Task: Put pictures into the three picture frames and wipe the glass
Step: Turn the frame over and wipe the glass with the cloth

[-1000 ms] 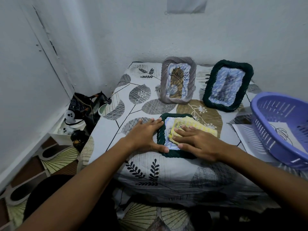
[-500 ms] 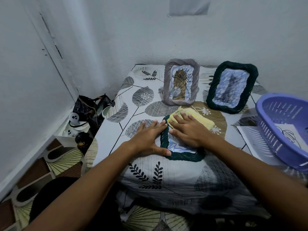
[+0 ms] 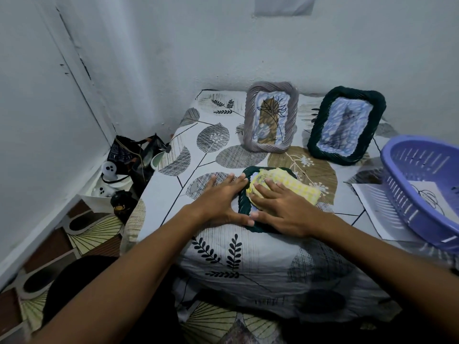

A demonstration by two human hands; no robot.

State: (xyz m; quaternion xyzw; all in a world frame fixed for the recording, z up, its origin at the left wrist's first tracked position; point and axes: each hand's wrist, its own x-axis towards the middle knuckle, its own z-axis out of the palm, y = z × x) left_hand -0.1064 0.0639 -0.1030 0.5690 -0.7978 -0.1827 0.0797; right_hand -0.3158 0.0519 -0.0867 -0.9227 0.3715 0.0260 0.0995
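Right now my left hand [image 3: 222, 202] lies flat with straight fingers against the rope-wound rim of the dark green frame [image 3: 244, 202], which lies flat at the counter [image 3: 169, 194] front edge, while my right hand [image 3: 280, 207] presses the yellow checked cloth [image 3: 293, 186] onto its glass. Pushing too hard could slide the frame off the soft, slippery leaf-print cover (it sags there).
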